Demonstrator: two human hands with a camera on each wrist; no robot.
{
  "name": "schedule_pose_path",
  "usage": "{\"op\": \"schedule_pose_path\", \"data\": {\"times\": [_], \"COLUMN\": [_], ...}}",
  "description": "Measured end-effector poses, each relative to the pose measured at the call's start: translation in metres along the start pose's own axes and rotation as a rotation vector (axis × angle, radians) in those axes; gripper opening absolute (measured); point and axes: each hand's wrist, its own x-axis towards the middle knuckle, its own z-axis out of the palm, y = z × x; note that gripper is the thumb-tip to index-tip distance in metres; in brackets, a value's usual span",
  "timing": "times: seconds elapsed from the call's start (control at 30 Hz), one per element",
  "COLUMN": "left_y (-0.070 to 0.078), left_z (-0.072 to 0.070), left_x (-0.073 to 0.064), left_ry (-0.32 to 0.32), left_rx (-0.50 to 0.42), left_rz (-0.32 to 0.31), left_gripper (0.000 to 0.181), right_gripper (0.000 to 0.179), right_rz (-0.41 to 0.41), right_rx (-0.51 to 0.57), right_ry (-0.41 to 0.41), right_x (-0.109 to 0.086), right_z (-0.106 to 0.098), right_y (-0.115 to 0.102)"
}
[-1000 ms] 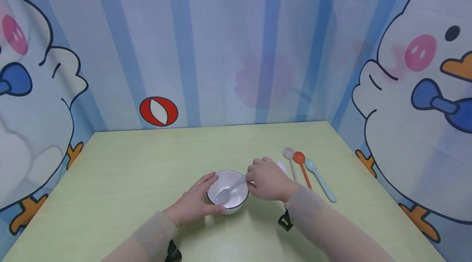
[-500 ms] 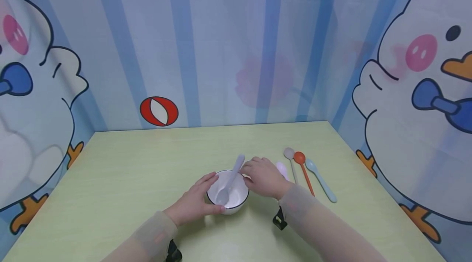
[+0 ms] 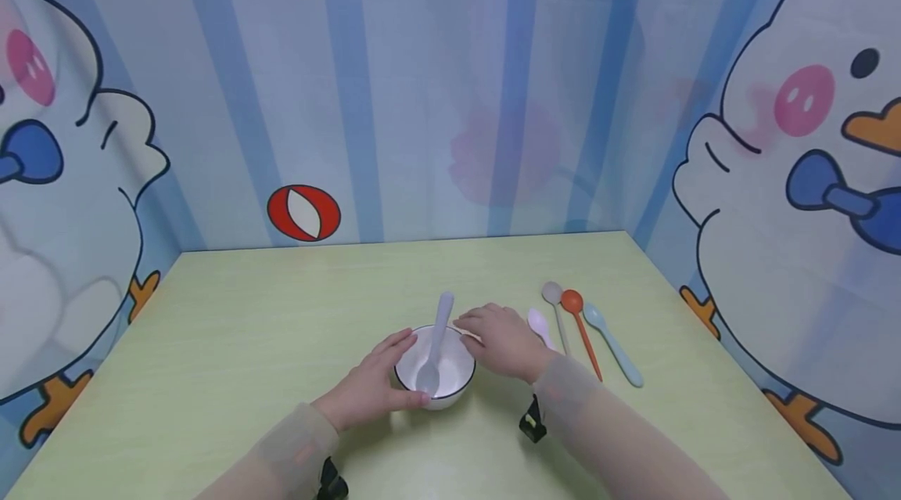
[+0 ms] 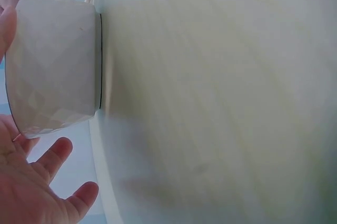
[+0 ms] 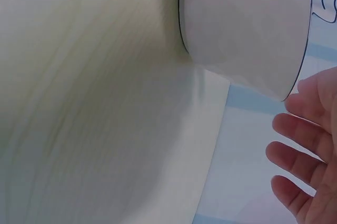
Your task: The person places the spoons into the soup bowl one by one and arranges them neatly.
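A white bowl point(image 3: 456, 363) with a dark rim stands on the table near its front middle. In it a pale lilac spoon point(image 3: 439, 328) leans with its handle over the far rim. My left hand point(image 3: 373, 383) holds the bowl from the left, thumb at the near side and fingers round the far side. In the left wrist view, the bowl point(image 4: 55, 66) sits between thumb and fingers. My right hand point(image 3: 503, 339) is at the bowl's right rim, fingers extended and holding nothing. In the right wrist view, a fingertip of the right hand point(image 5: 316, 145) is by the rim.
To the right of the bowl lie a pink-lilac spoon point(image 3: 539, 323), partly behind the right hand, a grey spoon point(image 3: 552, 293), an orange spoon point(image 3: 572, 302) and a light blue spoon point(image 3: 612, 343). Printed fabric walls point(image 3: 436, 93) border the table point(image 3: 296, 296) at the back and sides.
The right hand has let go of the lilac spoon's handle. That handle has swung from pointing right to pointing away, against the far rim. The left hand and bowl have stayed put.
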Motion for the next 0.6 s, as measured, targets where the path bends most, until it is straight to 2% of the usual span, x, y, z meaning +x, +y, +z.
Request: {"op": "schedule_pose_path", "data": {"times": [0.17, 0.3, 0.6], "left_y": [-0.001, -0.001, -0.003], "left_z": [0.001, 0.001, 0.001], "left_x": [0.001, 0.001, 0.003], "left_ry": [0.003, 0.001, -0.003], "left_rx": [-0.008, 0.001, -0.005], "left_rz": [0.002, -0.002, -0.017], "left_gripper": [0.097, 0.097, 0.098], "right_gripper": [0.031, 0.027, 0.026], "right_rz": [0.012, 0.057, 0.252], "right_rx": [0.031, 0.050, 0.108], "right_ry": [0.089, 0.148, 0.215], "right_x": [-0.007, -0.013, -0.025], "right_z": [0.001, 0.004, 0.012], "right_y": [0.008, 0.015, 0.033]}}
